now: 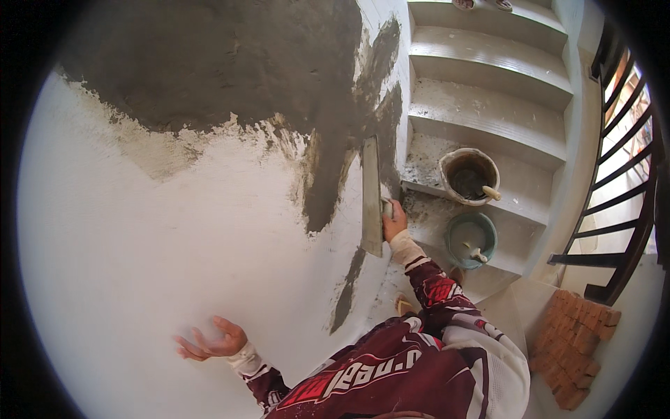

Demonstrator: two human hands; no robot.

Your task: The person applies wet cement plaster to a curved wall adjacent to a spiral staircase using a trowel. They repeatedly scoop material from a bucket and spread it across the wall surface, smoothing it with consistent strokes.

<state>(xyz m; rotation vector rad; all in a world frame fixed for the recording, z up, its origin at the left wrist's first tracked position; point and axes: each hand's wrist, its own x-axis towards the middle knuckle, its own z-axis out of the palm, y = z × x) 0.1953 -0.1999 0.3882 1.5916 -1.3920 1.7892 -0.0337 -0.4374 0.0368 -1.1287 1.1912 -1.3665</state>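
Nearest, at the bottom of the frame, is the person's maroon, white and red printed long-sleeved top [370,377]. The left hand [209,340], lower left of centre, has its fingers loosely spread and slightly curled, blurred at the tips, with nothing in its grasp. It is in front of the smooth white wall [174,258]; whether it touches the wall I cannot tell.

Right of centre, the right hand [395,222] has its fingers wrapped round the grip of a long, narrow, grey metal trowel [372,202]. The blade stands almost upright in the frame along the wall's right-hand side, between a ragged tongue of grey plaster and the stairs. How firmly it presses is not clear.

The wet-looking dark grey plaster coat [209,63] fills the upper left and top centre, ending in a torn lower edge, with a separate thin grey streak [347,293] below the blade. I judge the step in hand to be spreading and smoothing plaster down this side strip. The next move would seem to call for a steady, nearly flat blade, with care at the stair edge; bare white patches there look unfilled.

Beyond, at right, an off-white round bucket [460,200] holds dark mix and a pale-handled tool; just below it in the frame is a round green bucket [450,241] of greyish liquid. Both rest on the white-grey stairs [481,94], with a dark slatted railing [631,209] at far right and stacked orange-brown bricks [569,342] lower right.
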